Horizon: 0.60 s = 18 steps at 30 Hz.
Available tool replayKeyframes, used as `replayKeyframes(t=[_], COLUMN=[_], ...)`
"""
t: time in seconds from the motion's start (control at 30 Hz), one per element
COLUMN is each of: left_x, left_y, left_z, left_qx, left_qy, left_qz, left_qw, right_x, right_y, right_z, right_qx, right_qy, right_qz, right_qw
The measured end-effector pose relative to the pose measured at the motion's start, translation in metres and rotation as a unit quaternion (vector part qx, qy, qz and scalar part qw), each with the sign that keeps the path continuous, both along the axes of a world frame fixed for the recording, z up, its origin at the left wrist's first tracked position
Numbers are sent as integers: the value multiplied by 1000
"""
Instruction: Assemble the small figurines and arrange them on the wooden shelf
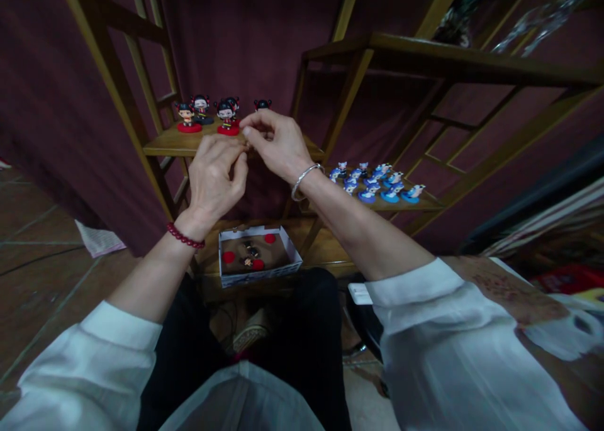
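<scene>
Small black-haired figurines [226, 115] on red and dark bases stand on the upper left wooden shelf [172, 143]. My left hand [218, 173] is at this shelf's front edge, its fingers bent and pressed together; whatever they grip is hidden. Just right of it, my right hand [276, 143] has thumb and forefinger curled toward each other beside the red-based figurine, and I cannot make out anything between them. Another dark-haired figurine [263, 104] shows behind my right hand, its lower part covered.
Below my hands, an open box [291, 262] holds figurine parts and red discs. Several blue and purple figurines [368, 193] stand on a lower right shelf [427, 203]. Wooden shelf posts [346, 100] rise between the two shelves. A dark red curtain [245, 41] hangs behind.
</scene>
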<state>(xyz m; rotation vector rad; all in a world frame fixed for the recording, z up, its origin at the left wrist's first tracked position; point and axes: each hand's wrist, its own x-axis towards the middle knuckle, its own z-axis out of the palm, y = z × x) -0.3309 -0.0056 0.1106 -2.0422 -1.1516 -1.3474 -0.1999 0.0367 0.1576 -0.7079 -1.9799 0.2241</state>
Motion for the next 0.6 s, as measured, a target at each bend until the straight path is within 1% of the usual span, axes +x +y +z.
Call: replayKeyframes(t=[0.13,0.23,0.3,0.43,0.6], left_x=[4,5,8,14,19], left_y=[-2,-2,-3,-7,-5], left_z=[-14,-23,-28,-44,-79], left_qx=[15,26,21,-18,-72], left_qy=[12,13,6,-8,-11], left_qz=[14,22,23,10,-15], left_qw=[1000,999,1000,1000,997], right_x=[6,10,12,15,22], right_y=[-26,-35,-39,-42,-39], right_z=[-11,-24,-35,-58,-91], right_qx=[39,75,85,79,34], right_qy=[-3,-26,-36,-41,-67], right_qz=[1,6,9,14,11], right_qw=[999,997,996,996,997])
